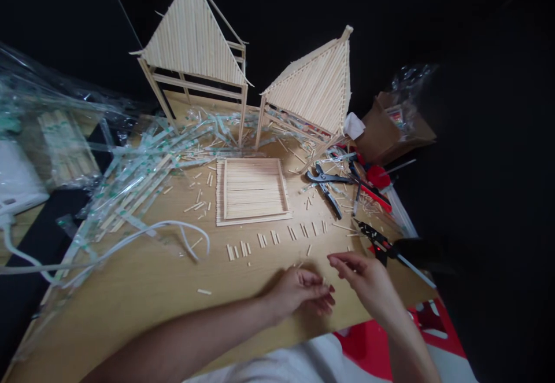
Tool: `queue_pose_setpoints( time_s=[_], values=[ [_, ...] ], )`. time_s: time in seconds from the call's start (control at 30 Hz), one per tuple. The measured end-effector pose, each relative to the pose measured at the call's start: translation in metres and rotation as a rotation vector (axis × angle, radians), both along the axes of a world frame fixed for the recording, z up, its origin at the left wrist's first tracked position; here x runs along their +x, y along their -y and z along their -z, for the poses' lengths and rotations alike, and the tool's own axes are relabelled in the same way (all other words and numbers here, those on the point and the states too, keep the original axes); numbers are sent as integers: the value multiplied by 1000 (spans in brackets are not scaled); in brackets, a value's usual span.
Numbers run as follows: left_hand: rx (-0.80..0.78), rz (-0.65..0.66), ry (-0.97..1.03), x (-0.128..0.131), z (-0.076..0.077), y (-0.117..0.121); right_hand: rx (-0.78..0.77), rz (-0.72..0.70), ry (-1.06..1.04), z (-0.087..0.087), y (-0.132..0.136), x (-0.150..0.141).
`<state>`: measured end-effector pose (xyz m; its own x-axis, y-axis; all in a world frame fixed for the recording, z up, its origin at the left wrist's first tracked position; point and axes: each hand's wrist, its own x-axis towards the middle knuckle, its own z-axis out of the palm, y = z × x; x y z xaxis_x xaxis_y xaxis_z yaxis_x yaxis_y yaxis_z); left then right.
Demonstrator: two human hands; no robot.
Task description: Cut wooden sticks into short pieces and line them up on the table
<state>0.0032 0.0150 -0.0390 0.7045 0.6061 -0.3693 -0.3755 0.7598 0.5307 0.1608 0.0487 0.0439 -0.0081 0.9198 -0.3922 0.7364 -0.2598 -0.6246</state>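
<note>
Left: the cable (pixel 176 222) curled across the table (pixel 130 308). Next came the tray (pixel 254 195); on its near side I logged a row of sticks (pixel 274 237), short, set out in small groups with gaps between. Left hand (pixel 301 291): fingers loosely curled, pinching a few pale pieces (pixel 324 281) near the tips. Right hand (pixel 363 270): just beside it, thumb and forefinger nearly meeting; I could not tell whether they gripped anything. I judged the step to be sorting. Done well, it called for passing pieces singly, matching lengths, and setting each down without brushing its neighbours. Far right, the glue gun (pixel 377 237) lay near the right wrist; I judged its nozzle worth avoiding.
</note>
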Motion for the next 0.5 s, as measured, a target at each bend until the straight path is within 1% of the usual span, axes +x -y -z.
queue_pose_setpoints(
  time_s=[0.07,0.13,0.23,0.33,0.43,0.5],
  values=[
    [2,-104,-28,-5,-4,-7,-34,34,-96,4,8,-3],
    [-1,-157,-58,-9,-7,-12,-35,59,-185,8,11,-9],
    [0,-188,-82,-12,-8,-17,20,71,-256,14,10,-17],
    [0,-230,-101,-12,-7,-17,63,56,-274,19,6,-19],
    [-11,-267,-119,-10,-6,-16,63,51,-295,21,-2,-16],
    [-15,-252,-141,-7,-7,-14,53,92,-292,22,-11,-15]
  ],
)
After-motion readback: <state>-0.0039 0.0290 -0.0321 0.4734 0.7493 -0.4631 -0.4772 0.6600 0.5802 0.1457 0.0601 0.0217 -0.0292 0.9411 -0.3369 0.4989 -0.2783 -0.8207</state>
